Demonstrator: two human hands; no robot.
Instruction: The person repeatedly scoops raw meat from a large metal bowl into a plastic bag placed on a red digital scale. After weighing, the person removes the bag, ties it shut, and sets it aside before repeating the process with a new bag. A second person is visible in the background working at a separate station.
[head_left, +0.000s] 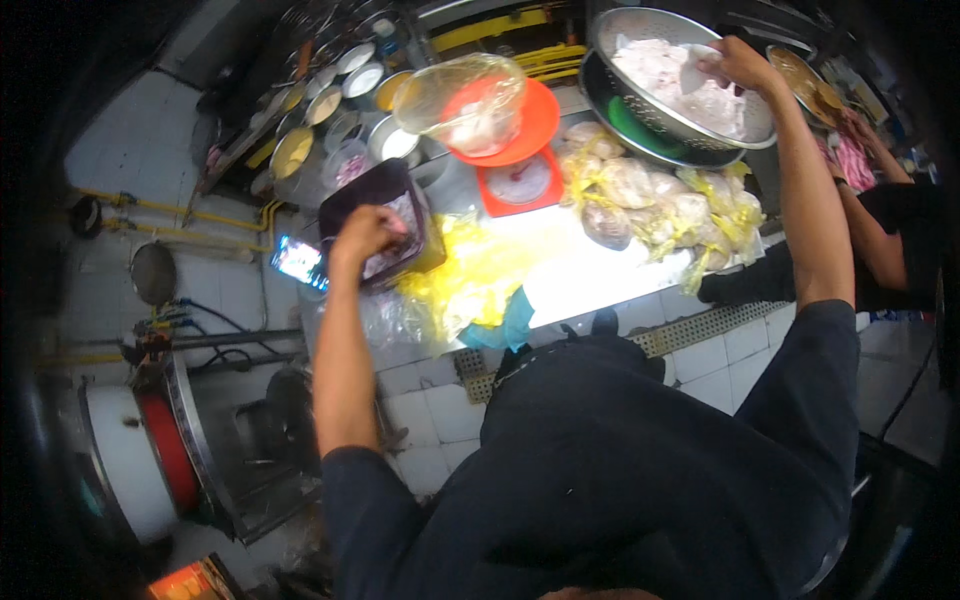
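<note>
My left hand (369, 234) is over the mouth of a dark square plastic tub (427, 247) with pale contents; whether its fingers hold anything is unclear. With my right hand (739, 64) I grip a white scoop or cup-like piece (697, 69) over pale, pinkish food (649, 71) in a metal colander (757, 136). The colander rests tilted on a larger bowl (600, 124) with something green inside. Between my hands, an orange kitchen scale (556, 184) carries an orange bowl (546, 120) lined with a clear plastic bag (427, 94) with pale food in it.
Filled, knotted bags (660, 199) lie at the table's right; yellow bags (480, 262) and a teal cloth or bag (517, 319) lie near its front edge. A lit phone (300, 261) stands left of the tub. Ingredient bowls (292, 152) are behind it. Another person's arm (870, 217) is at the right.
</note>
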